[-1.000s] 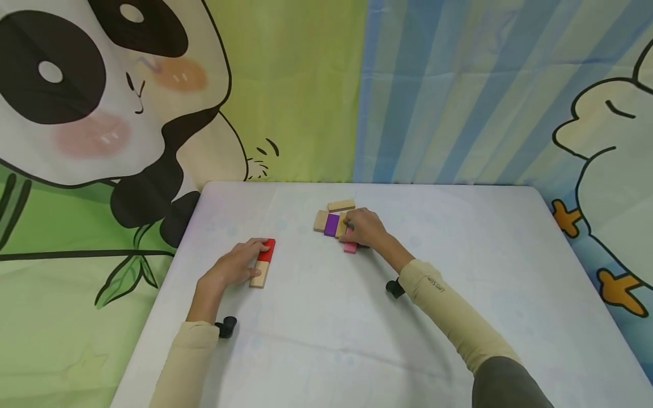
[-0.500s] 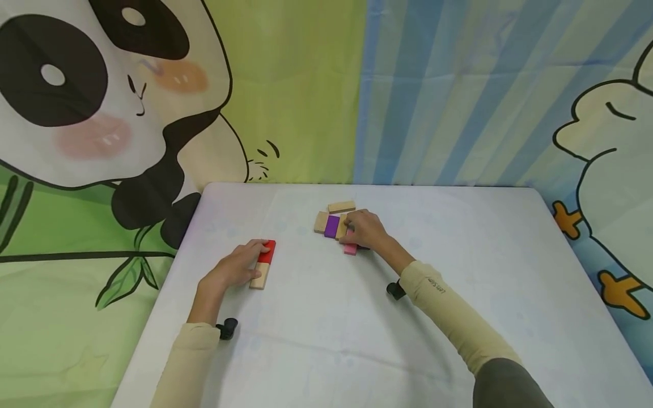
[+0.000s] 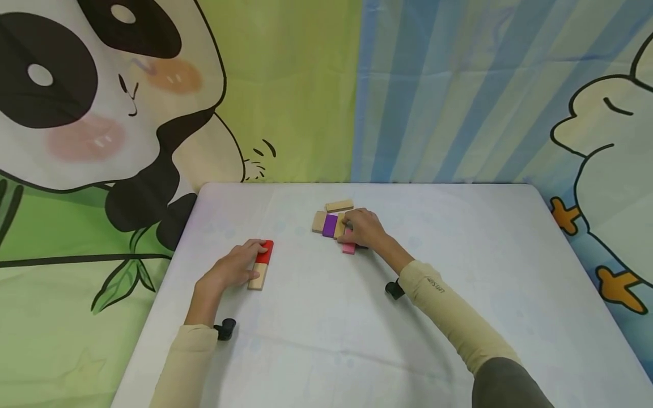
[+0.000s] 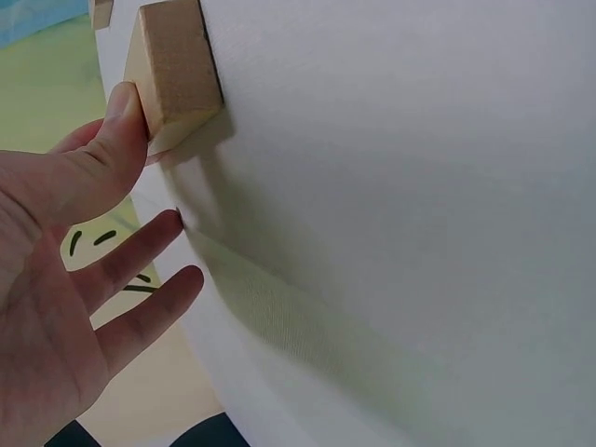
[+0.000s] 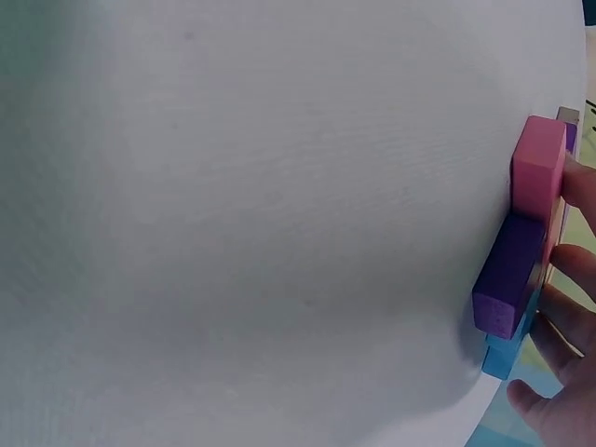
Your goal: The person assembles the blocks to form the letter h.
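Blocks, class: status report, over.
Left hand touching red block and plain block. Right hand touching pink block. Purple block close against it, possibly in the way.

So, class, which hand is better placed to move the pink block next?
The right hand, probably: it touches the pink block, while the left hand is over at the red block.

Head view: we look forward and down across the desk (image 3: 316,340). Wrist views: close in; right shares the pink block (image 5: 538,168) with head, left apparently the plain wooden block (image 4: 182,70).
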{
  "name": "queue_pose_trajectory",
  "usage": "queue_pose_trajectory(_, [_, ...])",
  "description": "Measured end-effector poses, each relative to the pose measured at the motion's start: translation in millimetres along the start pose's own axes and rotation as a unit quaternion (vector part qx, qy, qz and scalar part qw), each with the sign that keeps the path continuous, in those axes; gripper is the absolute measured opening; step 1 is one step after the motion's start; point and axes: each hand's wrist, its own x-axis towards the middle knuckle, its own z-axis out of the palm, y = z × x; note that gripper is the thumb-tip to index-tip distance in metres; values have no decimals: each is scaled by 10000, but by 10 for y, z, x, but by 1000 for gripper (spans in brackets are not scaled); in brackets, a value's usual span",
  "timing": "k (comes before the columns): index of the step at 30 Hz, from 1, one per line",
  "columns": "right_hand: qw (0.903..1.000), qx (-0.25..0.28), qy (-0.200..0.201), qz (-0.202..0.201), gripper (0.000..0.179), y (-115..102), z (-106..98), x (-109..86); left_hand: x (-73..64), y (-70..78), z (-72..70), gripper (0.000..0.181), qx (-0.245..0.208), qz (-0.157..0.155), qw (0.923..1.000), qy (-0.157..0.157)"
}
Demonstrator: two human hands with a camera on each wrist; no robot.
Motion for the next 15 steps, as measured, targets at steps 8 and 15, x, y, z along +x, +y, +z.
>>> queue_pose_trajectory(8, [9985,295,377,-268,53,94,78,-32,2,0,-5,67,-87,-39,9999,-31])
queue_pose_trajectory(15, [9952,562,571,-561,59,151,84,-21,-15,8,-21,66,-52,-73,10000,-34])
